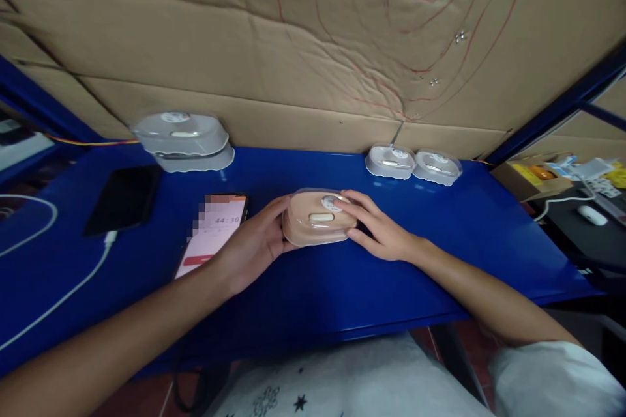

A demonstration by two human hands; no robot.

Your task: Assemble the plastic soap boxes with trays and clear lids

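Between my hands, over the middle of the blue table, is a peach-coloured oval plastic box with a clear lid (315, 232). Its lid has a white handle (321, 217) and a round white sticker (331, 202). My left hand (264, 238) grips the box's left end, its thumb along the upper side and its fingers partly hidden beneath. At the other end, my right hand (379, 228) has its fingers closed around the right edge, with a fingertip by the sticker. Whether the box's base touches the table cannot be made out.
Left of the hands lie a lit phone (215, 234) and a dark phone (124, 199) with a white cable (73, 303). Stacked grey lidded boxes (195, 159) stand at the back left, two smaller ones (391, 166) at the back right. Behind rises a cardboard wall (220, 58).
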